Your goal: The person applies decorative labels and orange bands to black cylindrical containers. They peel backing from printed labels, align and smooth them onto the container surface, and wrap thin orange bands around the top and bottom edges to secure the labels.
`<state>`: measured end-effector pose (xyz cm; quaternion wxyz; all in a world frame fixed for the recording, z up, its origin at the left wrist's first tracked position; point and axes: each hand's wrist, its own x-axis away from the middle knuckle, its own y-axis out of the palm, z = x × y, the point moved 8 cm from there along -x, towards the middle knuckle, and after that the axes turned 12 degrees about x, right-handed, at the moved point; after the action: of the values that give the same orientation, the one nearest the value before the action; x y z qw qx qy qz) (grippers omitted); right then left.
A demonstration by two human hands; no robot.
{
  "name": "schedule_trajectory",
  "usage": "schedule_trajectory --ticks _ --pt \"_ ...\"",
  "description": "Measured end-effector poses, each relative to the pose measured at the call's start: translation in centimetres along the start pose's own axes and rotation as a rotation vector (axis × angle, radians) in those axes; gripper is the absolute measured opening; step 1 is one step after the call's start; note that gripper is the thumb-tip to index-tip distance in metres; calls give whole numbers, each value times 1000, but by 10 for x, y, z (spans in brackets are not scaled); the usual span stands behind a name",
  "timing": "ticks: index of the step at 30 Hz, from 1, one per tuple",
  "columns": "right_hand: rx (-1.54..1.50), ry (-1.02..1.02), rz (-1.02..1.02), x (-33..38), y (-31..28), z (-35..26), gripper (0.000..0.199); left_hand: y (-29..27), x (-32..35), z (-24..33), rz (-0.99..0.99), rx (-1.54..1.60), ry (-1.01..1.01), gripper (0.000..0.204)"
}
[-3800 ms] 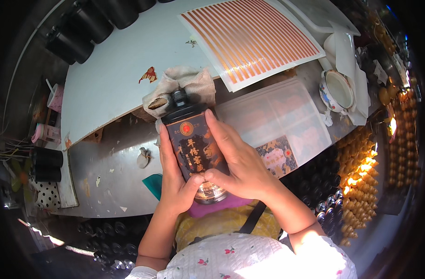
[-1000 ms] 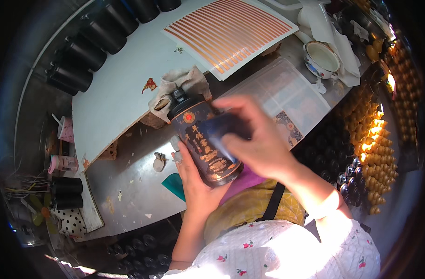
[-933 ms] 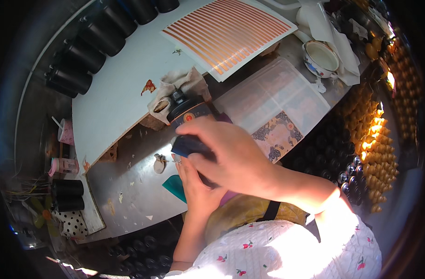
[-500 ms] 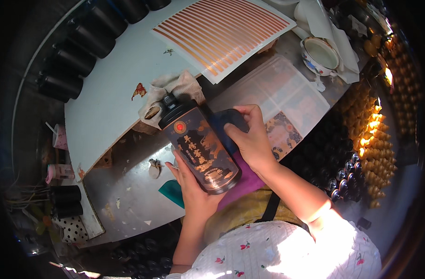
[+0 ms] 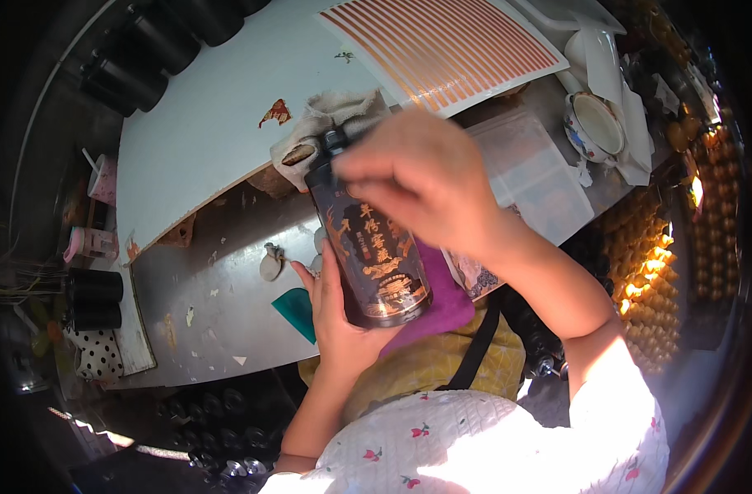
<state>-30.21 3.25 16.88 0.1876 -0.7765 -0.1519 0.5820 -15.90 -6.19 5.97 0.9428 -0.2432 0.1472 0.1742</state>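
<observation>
A black bottle (image 5: 384,272) with copper-coloured printed decoration and a narrow neck lies tilted in front of me, its neck pointing away. My left hand (image 5: 343,325) grips its lower left side, with some fingers hidden behind it. Over the bottle's upper part is my right hand (image 5: 429,177), blurred by motion. Its fingers are curled together in a pinch near the bottle's shoulder; what they hold, if anything, I cannot make out. Close beyond the neck sits a crumpled pale cloth (image 5: 339,111). Beneath the bottle lies a purple cloth (image 5: 442,309), with a teal piece (image 5: 295,314) to its left.
A sheet of copper stripes (image 5: 442,49) rests on the pale board (image 5: 203,140). Clear plastic sheets (image 5: 532,165) and an enamel pot (image 5: 594,128) are at right. Black bottles (image 5: 162,37) line the far left; many gold bottles (image 5: 639,288) stand at right.
My right hand has moved left and away, from beside the bottle to over its shoulder. The dark rounded pad it held no longer shows. My left hand still holds the bottle.
</observation>
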Motion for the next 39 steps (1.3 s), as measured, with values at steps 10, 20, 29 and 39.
schedule_trajectory --ticks 10,20,29,39 --pt "-713 779 -105 32 25 45 17 -2 3 -19 -8 196 -80 120" --pt "-599 517 -256 79 7 12 17 -2 12 -39 -58 329 -257 128" --pt "-505 109 -88 126 -26 -61 22 -8 23 -50 -54 276 -275 130" --pt "-852 996 265 113 6 -6 26 -4 13 -42 -92 302 -342 122"
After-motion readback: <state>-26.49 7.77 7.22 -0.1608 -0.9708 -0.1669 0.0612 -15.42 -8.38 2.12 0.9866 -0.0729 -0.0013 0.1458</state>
